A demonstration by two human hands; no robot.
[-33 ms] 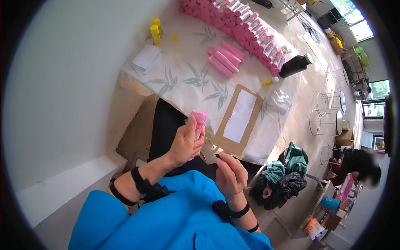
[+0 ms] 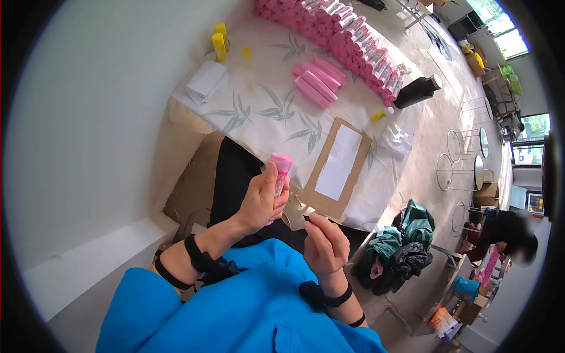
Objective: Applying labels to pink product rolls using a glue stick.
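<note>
My left hand [image 2: 259, 200] is wrapped round a pink roll [image 2: 281, 166] with a printed paper label, held upright above the near table edge. It looks like a roll of thin plastic bags. To its right, my right hand [image 2: 327, 247] is closed in a pinch, with a tiny dark bit at the fingertips too small to name. A brown cardboard piece [image 2: 360, 154] with a white paper sheet [image 2: 339, 162] on it lies just beyond that hand. Farther off sit several loose pink rolls without visible labels [image 2: 318, 84].
Labelled pink rolls [image 2: 353, 44] are piled along the table's far side, beside a black bottle [image 2: 418, 92]. Yellow glue sticks [image 2: 219, 47] and white papers [image 2: 206, 81] are at left. Another glue stick [image 2: 382, 115] lies by clear plastic [image 2: 397, 141]. Bags [image 2: 400, 250] stand right; a person [image 2: 506, 238] sits beyond.
</note>
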